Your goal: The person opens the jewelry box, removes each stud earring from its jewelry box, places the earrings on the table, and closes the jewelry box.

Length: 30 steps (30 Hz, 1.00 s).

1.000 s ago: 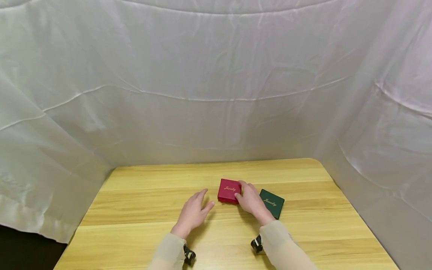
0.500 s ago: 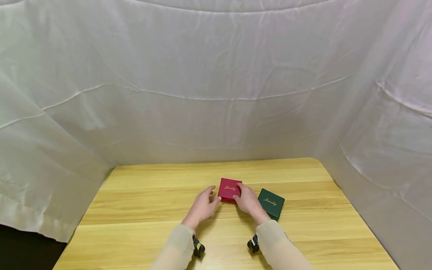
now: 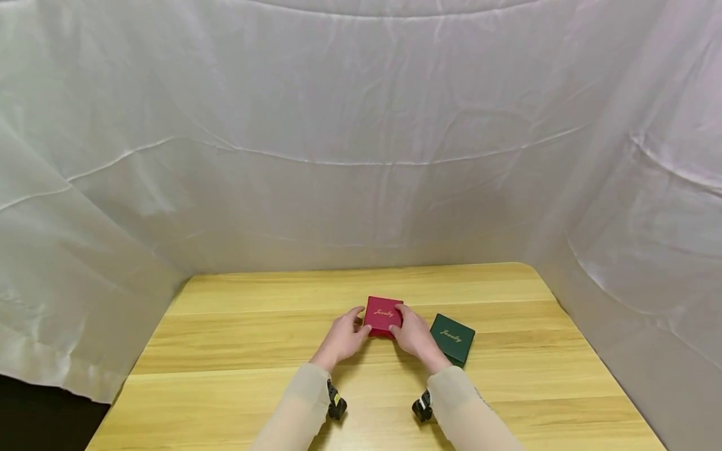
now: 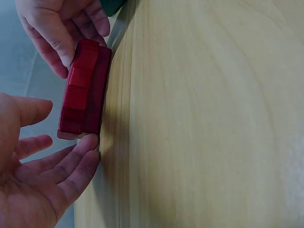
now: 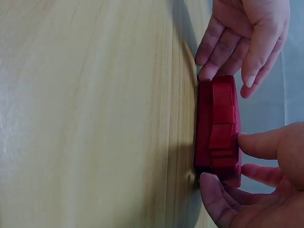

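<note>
A red jewelry box [image 3: 383,313] with gold "Jewelry" lettering lies closed on the table, and both hands are at it. My right hand [image 3: 415,333] grips its right side, the thumb on the lid's near edge and fingers curled round the end. At the left end is my left hand [image 3: 345,336]; in the left wrist view its lower fingers [image 4: 88,164] touch the box's end while the thumb stands off. A ribbed red ribbon bow [image 5: 223,121] runs along the near side of the box. Beside the right wrist lies a green jewelry box [image 3: 454,339], also closed.
The wooden table [image 3: 237,351] carries both boxes. White cloth [image 3: 350,207] hangs behind it and on both sides. Small black wrist cameras [image 3: 336,404] jut inward below each hand.
My left hand has moved right, from apart to the red box's left side. The right hand keeps its grip on the box. Neither box has visibly shifted.
</note>
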Each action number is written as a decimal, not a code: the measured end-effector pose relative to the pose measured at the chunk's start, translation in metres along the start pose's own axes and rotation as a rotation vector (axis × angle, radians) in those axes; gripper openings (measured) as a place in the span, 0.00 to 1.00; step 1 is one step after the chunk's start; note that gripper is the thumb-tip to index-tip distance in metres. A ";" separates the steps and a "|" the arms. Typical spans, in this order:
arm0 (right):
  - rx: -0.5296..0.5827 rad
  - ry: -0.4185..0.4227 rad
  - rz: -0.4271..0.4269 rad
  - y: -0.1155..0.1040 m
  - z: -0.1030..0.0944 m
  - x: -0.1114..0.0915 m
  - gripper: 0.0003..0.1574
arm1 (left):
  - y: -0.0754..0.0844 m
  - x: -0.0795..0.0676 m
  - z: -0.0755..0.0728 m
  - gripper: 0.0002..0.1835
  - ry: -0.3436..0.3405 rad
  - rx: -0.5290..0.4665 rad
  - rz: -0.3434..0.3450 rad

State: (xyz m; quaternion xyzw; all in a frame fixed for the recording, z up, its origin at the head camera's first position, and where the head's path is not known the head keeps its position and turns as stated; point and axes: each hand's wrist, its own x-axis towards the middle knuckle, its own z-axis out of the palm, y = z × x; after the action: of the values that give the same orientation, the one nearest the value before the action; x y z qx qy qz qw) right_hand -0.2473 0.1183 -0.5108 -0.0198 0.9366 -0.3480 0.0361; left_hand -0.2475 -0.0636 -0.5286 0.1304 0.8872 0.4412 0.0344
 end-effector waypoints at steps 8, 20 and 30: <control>0.034 -0.009 -0.002 0.000 -0.001 -0.001 0.34 | 0.005 -0.001 -0.004 0.27 -0.048 -0.019 -0.008; 0.113 -0.068 -0.011 -0.004 0.001 -0.009 0.36 | 0.000 -0.009 -0.011 0.26 -0.055 0.042 -0.007; 0.201 -0.120 -0.054 -0.016 0.001 -0.025 0.36 | 0.006 -0.033 -0.025 0.29 -0.022 0.010 -0.028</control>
State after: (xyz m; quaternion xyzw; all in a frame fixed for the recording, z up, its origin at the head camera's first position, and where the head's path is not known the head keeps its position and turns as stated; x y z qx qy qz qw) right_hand -0.2217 0.1075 -0.4997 -0.0621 0.8923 -0.4392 0.0844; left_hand -0.2189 -0.0883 -0.5109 0.1227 0.8908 0.4348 0.0496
